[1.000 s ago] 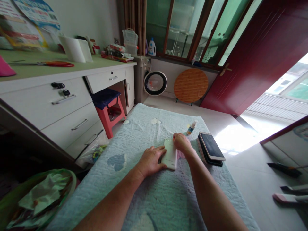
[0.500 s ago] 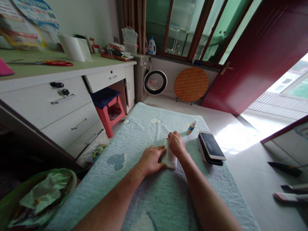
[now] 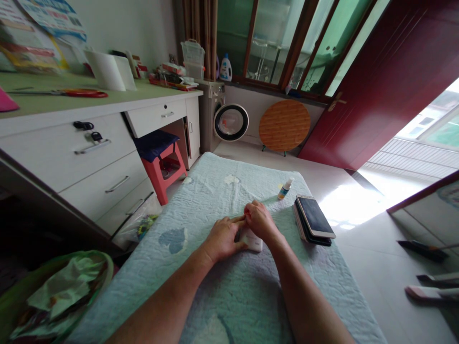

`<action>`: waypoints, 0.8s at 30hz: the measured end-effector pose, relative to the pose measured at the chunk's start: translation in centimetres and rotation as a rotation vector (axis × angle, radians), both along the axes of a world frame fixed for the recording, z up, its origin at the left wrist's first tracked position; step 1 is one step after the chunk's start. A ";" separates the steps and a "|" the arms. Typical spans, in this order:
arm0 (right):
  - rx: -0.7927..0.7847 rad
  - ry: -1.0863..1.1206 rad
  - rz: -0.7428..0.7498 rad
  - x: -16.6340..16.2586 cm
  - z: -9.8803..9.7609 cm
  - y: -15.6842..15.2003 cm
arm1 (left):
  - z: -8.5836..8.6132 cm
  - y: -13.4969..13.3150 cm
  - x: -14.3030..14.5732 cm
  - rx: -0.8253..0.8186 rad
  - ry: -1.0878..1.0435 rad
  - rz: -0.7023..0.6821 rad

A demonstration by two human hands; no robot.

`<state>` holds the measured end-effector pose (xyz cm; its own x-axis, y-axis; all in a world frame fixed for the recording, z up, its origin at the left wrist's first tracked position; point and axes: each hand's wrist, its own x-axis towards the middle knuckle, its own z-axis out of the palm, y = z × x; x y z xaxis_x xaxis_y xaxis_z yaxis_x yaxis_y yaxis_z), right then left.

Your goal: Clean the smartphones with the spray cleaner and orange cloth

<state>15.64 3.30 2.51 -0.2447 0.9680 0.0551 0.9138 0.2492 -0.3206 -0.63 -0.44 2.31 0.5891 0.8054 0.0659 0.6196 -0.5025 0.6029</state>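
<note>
A white smartphone point(image 3: 254, 242) lies face down, it appears, on the light blue quilted cover point(image 3: 215, 177). My left hand point(image 3: 223, 238) grips its left side, thumb at the near end and fingers toward the far end. Over the phone's far part, my right hand point(image 3: 258, 219) is closed with bent fingertips pressed down near my left fingers. What those fingertips hold, if anything, is hidden. Beyond my right hand stands a small spray bottle point(image 3: 285, 189). To the right, a stack of phones point(image 3: 315, 217) has a gold-edged one on top.
A white desk point(image 3: 96, 177) with drawers runs along the left, scissors point(image 3: 84, 93) on its top. Beneath it is a red stool point(image 3: 165, 167). A waste bin point(image 3: 107, 272) stands at lower left. Farther off are an open washing machine point(image 3: 211, 98) and a round wooden tabletop point(image 3: 285, 125).
My right hand has shifted slightly left and nearer across the phone, toward my left fingers, covering more of its far end. My left hand stays in place.
</note>
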 end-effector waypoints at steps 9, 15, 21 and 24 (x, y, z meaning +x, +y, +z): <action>0.074 0.024 -0.136 0.4 -1.0 0.4 | 0.1 -0.2 0.0 -0.040 0.041 0.029; 0.068 -0.016 -0.234 1.4 -1.0 0.8 | -0.2 -0.2 0.1 0.000 0.104 0.050; 0.049 -0.006 -0.258 2.2 -0.8 0.7 | -0.4 -0.3 0.4 0.062 0.132 0.070; 0.046 -0.007 -0.235 2.4 -0.9 0.8 | -0.4 -0.5 0.6 0.083 0.148 0.078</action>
